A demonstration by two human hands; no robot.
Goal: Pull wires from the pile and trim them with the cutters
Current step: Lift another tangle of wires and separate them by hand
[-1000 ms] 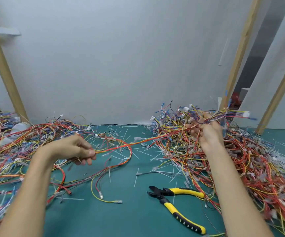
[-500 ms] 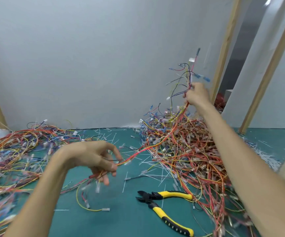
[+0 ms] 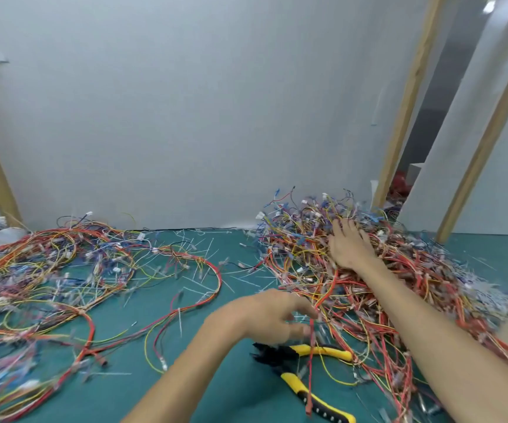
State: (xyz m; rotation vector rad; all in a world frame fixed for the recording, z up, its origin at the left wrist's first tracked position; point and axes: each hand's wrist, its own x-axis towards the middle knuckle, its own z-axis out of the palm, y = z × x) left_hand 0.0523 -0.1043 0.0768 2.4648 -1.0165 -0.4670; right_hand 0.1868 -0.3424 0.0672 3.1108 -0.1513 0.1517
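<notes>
A big tangled wire pile (image 3: 405,288) of red, yellow and blue wires covers the right of the green mat. My right hand (image 3: 349,247) lies on top of the pile with its fingers spread and straight. My left hand (image 3: 269,320) is blurred, low at the pile's left edge, just above the cutters (image 3: 318,403). Its fingertips pinch a red wire (image 3: 310,370) that hangs straight down across the cutters. The cutters have yellow handles and black jaws, and they lie on the mat with nobody holding them.
A second spread of loose wires (image 3: 51,270) fills the left side of the green mat (image 3: 203,392). Cut white cable-tie scraps (image 3: 203,282) litter the middle. A grey wall stands behind, with wooden posts (image 3: 399,123) at the right and left.
My right hand came down from holding a bundle high and now lies flat on the pile. My left hand moved right, from the mat's middle to the pile's edge above the cutters.
</notes>
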